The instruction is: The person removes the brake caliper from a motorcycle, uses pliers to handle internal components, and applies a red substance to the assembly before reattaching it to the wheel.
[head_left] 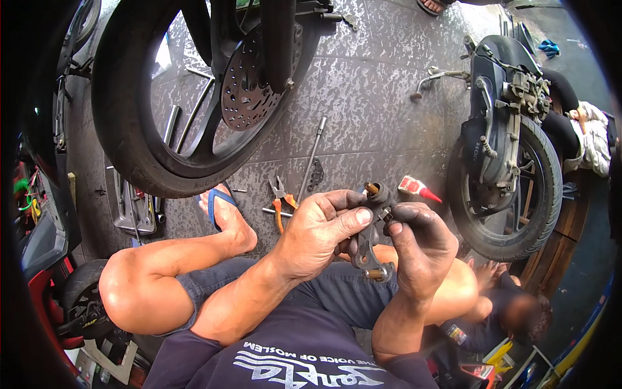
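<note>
I hold a dark metal bracket at chest height. My left hand grips it from the left, thumb across its upper part. My right hand has blackened fingertips closed on a small metal fitting at its upper right. A rubber-collared top end carries a brass-coloured piece, and a short cylindrical pin sits at the lower end. Just beyond my hands on the tiles lie orange-handled pliers, a red-capped white tube and a long metal bar.
A motorcycle front wheel stands ahead-left. A dismantled motorcycle is at the right. A tool tray lies left of my sandalled foot. Other people sit at the lower right and far right.
</note>
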Demonstrator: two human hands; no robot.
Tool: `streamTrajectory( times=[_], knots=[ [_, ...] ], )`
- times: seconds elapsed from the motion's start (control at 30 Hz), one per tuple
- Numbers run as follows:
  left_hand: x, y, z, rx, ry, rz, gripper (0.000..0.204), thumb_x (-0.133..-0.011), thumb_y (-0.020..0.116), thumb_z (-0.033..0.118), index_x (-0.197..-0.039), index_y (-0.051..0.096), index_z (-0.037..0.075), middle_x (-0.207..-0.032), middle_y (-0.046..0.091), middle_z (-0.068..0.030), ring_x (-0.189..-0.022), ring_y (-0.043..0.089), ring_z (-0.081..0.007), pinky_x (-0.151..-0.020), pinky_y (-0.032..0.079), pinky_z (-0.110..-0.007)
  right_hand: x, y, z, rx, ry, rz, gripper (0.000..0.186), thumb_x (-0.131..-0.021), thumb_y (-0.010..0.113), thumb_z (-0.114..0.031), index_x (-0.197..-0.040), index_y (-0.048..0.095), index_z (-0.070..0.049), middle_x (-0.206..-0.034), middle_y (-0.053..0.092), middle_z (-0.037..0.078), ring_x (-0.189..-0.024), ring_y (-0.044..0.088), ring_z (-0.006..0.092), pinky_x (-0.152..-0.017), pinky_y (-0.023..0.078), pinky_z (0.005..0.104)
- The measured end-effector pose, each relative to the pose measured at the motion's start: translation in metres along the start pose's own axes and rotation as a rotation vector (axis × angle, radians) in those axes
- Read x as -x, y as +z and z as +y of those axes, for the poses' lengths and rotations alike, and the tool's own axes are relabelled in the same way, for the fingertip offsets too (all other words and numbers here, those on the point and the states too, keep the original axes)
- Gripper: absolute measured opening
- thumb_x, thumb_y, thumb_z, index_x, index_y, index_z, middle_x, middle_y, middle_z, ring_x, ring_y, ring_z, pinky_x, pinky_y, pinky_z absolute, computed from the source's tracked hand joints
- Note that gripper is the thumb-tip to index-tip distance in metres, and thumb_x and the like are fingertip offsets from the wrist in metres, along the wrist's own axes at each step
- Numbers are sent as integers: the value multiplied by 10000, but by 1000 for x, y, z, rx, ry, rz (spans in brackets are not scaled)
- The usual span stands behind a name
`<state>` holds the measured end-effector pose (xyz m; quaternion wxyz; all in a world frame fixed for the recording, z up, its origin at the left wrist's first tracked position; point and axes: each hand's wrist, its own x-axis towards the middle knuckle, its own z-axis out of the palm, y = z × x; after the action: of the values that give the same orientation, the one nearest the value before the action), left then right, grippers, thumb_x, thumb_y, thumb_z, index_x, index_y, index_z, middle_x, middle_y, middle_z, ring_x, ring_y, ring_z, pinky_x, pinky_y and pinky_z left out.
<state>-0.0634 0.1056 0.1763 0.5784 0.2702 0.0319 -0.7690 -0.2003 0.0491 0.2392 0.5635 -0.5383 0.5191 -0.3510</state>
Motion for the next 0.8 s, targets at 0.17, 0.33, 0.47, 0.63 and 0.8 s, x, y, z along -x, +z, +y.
streamTrajectory(
  times=[0.17,0.33,0.47,0.63,0.8],
  knots=[
    [1,3,0,116,-85,54,249,-988,587,157,-1165,601,-17,-854,684,-40,-607,646,-75,-524,563,-225,-1,2,0,214,-142,-28,156,-804,687,128,-940,700,52,-849,673,110,-788,621,144,-720,490,252],
    [3,9,9,98,-139,56,249,-1000,562,199,-1100,613,-23,-792,670,-58,-549,624,-99,-441,521,-231,-5,-2,-2,515,-335,-109,249,-754,713,121,-978,718,13,-849,651,118,-776,628,175,-672,488,251],
    [5,4,15,150,-244,24,240,-999,555,215,-1058,602,-12,-669,576,-18,-461,514,-69,-363,442,-220,-6,-8,-6,596,-322,-164,295,-729,727,117,-998,728,-4,-924,625,123,-803,621,171,-665,493,263],
    [7,12,18,198,-281,99,193,-997,546,194,-1090,561,25,-618,497,13,-419,434,-42,-336,398,-207,-9,-8,1,542,-348,-166,260,-740,723,107,-975,729,-3,-1050,631,156,-872,653,200,-729,524,277],
    [12,17,19,140,-227,152,192,-994,549,191,-1100,545,31,-634,543,-14,-423,459,-43,-329,395,-199,-12,-9,8,439,-263,-213,237,-748,714,102,-969,707,14,-1140,637,191,-966,679,261,-802,550,321]
  ],
)
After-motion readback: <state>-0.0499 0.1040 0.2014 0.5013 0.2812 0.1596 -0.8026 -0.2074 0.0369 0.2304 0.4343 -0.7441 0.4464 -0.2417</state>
